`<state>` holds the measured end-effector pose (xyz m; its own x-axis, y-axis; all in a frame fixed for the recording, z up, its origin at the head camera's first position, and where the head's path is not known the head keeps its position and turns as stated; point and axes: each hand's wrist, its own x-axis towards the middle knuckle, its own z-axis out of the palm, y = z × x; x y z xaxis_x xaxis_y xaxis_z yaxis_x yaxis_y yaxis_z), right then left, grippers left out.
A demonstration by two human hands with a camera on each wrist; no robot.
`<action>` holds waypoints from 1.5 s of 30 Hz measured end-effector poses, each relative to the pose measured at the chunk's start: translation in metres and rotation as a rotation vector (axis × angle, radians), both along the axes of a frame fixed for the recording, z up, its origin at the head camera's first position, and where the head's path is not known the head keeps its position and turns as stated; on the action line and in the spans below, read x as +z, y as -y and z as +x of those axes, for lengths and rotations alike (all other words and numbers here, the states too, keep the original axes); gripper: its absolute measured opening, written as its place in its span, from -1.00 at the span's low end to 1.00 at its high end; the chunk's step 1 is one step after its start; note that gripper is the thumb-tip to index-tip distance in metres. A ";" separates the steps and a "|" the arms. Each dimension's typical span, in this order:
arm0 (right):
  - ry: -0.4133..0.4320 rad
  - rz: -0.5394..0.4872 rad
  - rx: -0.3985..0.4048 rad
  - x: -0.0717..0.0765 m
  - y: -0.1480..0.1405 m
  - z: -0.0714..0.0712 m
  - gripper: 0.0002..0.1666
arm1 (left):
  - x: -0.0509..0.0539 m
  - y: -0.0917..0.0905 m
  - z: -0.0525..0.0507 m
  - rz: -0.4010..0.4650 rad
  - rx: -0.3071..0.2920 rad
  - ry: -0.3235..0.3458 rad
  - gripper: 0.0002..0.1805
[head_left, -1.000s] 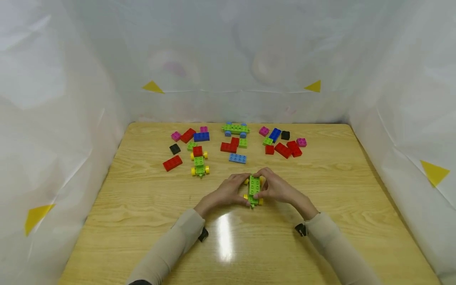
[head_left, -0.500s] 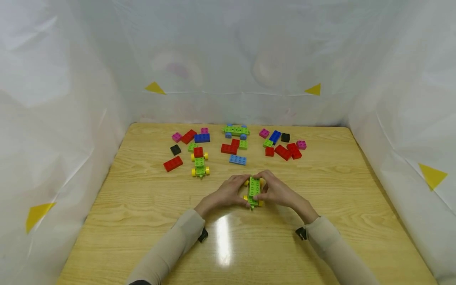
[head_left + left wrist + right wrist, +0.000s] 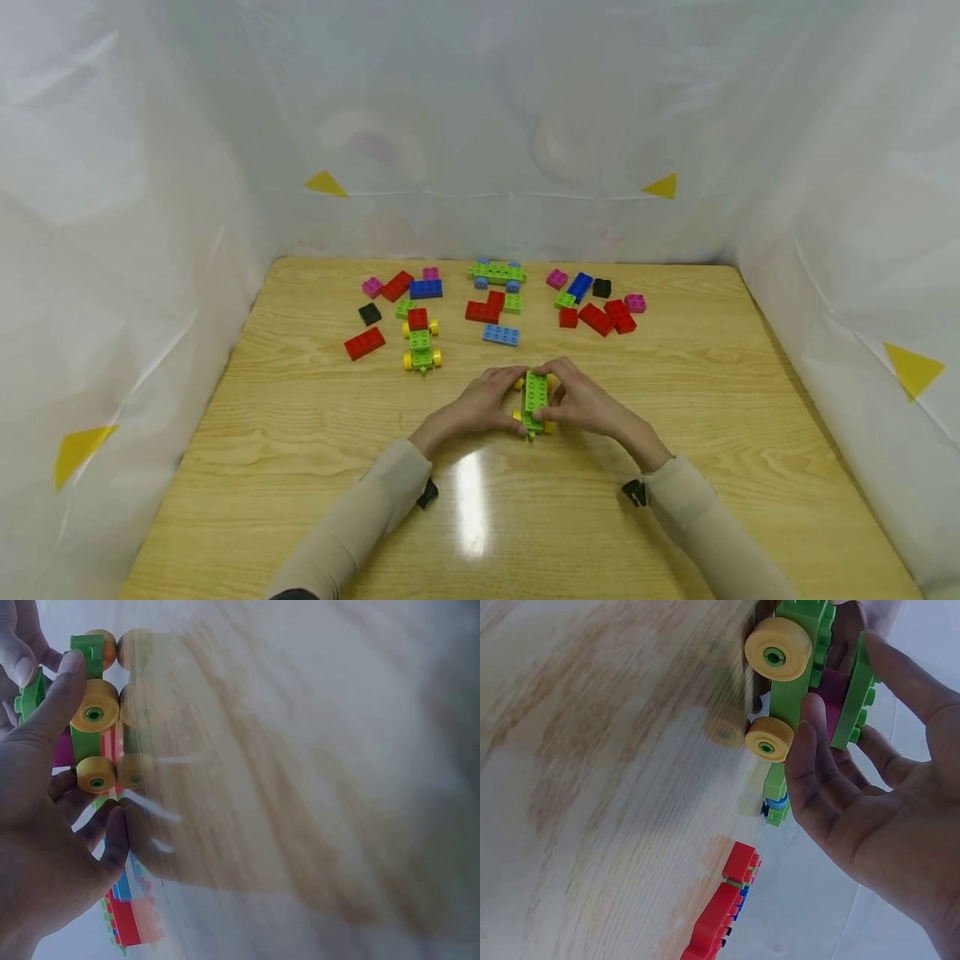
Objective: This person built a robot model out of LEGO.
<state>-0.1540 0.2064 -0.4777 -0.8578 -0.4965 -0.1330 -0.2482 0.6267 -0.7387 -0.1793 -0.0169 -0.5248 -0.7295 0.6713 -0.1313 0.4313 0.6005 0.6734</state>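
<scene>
Both hands are around a green car base (image 3: 787, 705) with yellow wheels, standing on the table near the middle. In the right wrist view a magenta brick (image 3: 832, 690) sits on the base, with a long green brick (image 3: 855, 697) on top. The left hand (image 3: 480, 404) grips the car's left side, its thumb by the near end and its fingers at the far end. My right hand (image 3: 587, 403) holds the long green brick, thumb at the near end, index finger at the far end. Other right fingertips lie beside the magenta brick.
Another yellow-wheeled car (image 3: 421, 350) with green and red bricks stands left of the hands. Behind are a blue-wheeled green base (image 3: 498, 272), a light blue brick (image 3: 500, 335) and several loose red, blue, magenta, green and black bricks. White sheeting surrounds the table (image 3: 300, 467).
</scene>
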 end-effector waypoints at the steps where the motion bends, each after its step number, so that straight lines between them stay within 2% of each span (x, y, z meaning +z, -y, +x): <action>1: 0.003 0.001 -0.002 0.000 0.000 0.000 -0.26 | 0.000 0.000 0.000 0.002 -0.001 0.001 0.13; 34: -0.024 0.002 0.001 -0.004 0.000 0.001 -0.26 | -0.003 0.000 0.001 0.002 0.014 0.012 0.13; 37: -0.028 0.000 -0.002 -0.005 -0.001 0.002 -0.32 | -0.003 0.000 0.001 0.006 0.014 0.010 0.13; 42: -0.060 -0.022 -0.052 -0.006 -0.009 -0.001 -0.42 | -0.002 0.000 0.001 0.012 0.011 0.014 0.14; 45: -0.131 -0.006 -0.101 -0.007 -0.017 -0.011 -0.43 | -0.001 -0.001 0.000 0.007 0.011 0.013 0.14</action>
